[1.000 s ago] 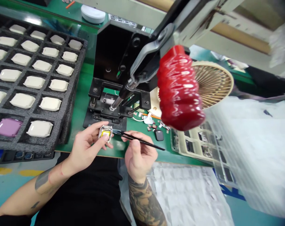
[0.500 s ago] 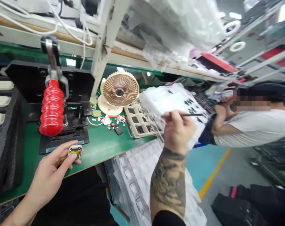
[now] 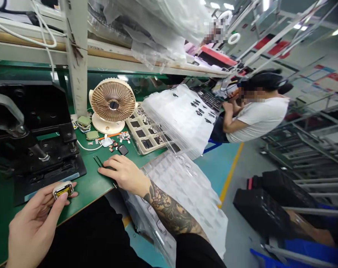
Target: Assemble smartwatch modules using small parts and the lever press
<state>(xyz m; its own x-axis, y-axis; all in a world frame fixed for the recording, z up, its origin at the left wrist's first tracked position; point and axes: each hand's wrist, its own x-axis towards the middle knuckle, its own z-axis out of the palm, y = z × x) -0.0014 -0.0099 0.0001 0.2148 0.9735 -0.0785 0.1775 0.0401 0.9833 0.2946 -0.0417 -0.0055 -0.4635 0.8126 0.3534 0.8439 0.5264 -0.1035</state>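
Inside the pinching left hand [image 3: 32, 225], a watch case [image 3: 63, 190] is being gripped; beneath the partly curled right hand [image 3: 126, 173], tweezers [image 3: 97, 162] are being partly covered, whether held cannot be told.

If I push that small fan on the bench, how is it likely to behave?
The fan would probably tip if pushed high, since its wide head stands above a narrower base. Its thin grille ribs might flex under a hard grip.

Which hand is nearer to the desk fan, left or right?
Right. The right hand is in front of the desk fan, over the tweezers; the left hand is farther away, holding a watch case near the press.
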